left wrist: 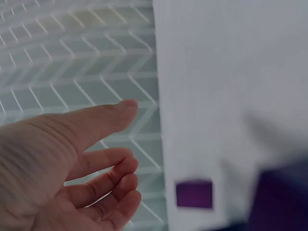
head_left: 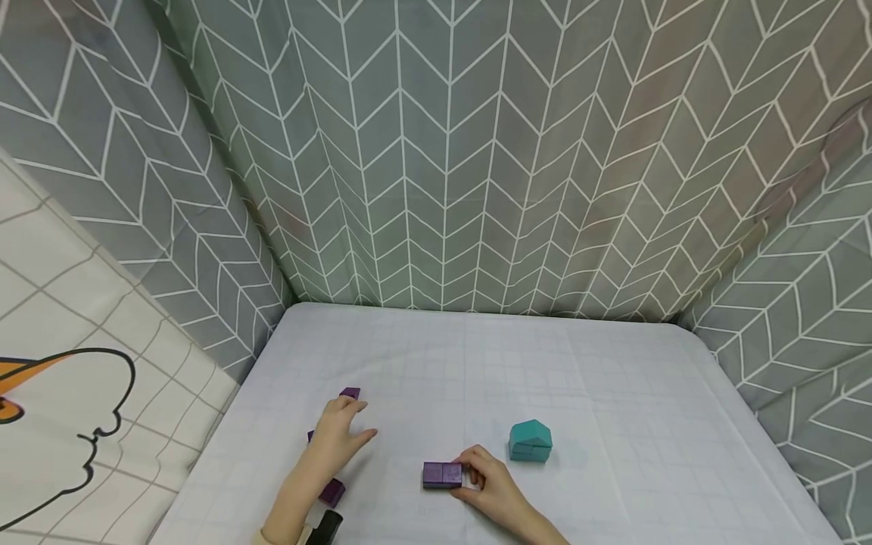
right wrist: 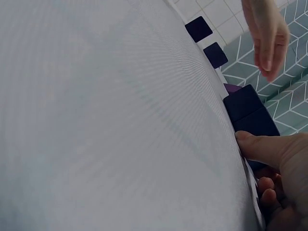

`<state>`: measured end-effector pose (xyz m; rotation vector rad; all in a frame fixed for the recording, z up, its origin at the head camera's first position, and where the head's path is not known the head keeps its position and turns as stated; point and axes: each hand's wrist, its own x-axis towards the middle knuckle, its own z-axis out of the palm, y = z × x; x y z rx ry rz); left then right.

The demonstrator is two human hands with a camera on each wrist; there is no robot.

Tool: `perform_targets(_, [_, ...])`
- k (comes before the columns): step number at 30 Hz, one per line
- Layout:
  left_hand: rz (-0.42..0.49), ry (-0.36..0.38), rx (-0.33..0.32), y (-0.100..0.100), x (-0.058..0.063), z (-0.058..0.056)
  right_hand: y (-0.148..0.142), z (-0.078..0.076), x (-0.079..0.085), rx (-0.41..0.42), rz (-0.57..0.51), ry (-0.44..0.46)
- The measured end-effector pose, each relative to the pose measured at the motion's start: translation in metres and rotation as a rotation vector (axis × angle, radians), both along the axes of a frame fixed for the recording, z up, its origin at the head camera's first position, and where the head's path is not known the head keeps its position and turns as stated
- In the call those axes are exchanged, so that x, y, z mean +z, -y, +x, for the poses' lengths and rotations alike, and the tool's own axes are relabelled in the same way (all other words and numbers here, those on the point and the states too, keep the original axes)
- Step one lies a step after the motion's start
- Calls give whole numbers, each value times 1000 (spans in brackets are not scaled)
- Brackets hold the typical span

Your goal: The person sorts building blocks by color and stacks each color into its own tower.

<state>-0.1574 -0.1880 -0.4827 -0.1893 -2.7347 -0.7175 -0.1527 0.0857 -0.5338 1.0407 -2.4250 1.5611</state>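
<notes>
Two purple blocks (head_left: 441, 475) lie side by side on the table. My right hand (head_left: 493, 488) pinches the right-hand end of this pair; in the right wrist view the thumb (right wrist: 262, 147) presses on one face and the other fingers curl behind. Over the left part of the table, my left hand (head_left: 335, 435) holds nothing, its thumb and fingers spread apart. Just beyond its fingertips is a purple block (head_left: 350, 393), partly covered by the hand. Another purple block (head_left: 332, 493) lies beside the left wrist, and the forearm mostly hides one more.
A teal house-shaped stack of blocks (head_left: 530, 441) stands right of my right hand. The white-covered table (head_left: 633, 424) ends at a patterned grey curtain (head_left: 443, 189) at the back and sides. A black band (head_left: 325, 527) circles the left wrist.
</notes>
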Motion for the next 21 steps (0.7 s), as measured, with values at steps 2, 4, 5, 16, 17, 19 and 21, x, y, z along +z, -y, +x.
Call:
perform_targets(2, [10, 20, 40, 11, -5, 0, 0, 1, 4, 3, 8, 7])
perform_targets(4, [13, 37, 63, 19, -9, 0, 0, 2, 6, 4, 12, 10])
perform_targets(5, [16, 44, 70, 23, -12, 1, -1, 2, 6, 4, 12, 11])
perform_targets(16, [3, 154, 151, 61, -32, 10, 0, 1, 5, 5, 4, 25])
perform_targets(17, [0, 157, 147, 64, -34, 11, 1, 1, 5, 3, 3, 21])
perform_targets(19, [5, 161, 142, 67, -38, 12, 1, 1, 5, 1, 2, 18])
perform_targets(21, [14, 167, 143, 69, -41, 13, 1, 1, 5, 2, 3, 18])
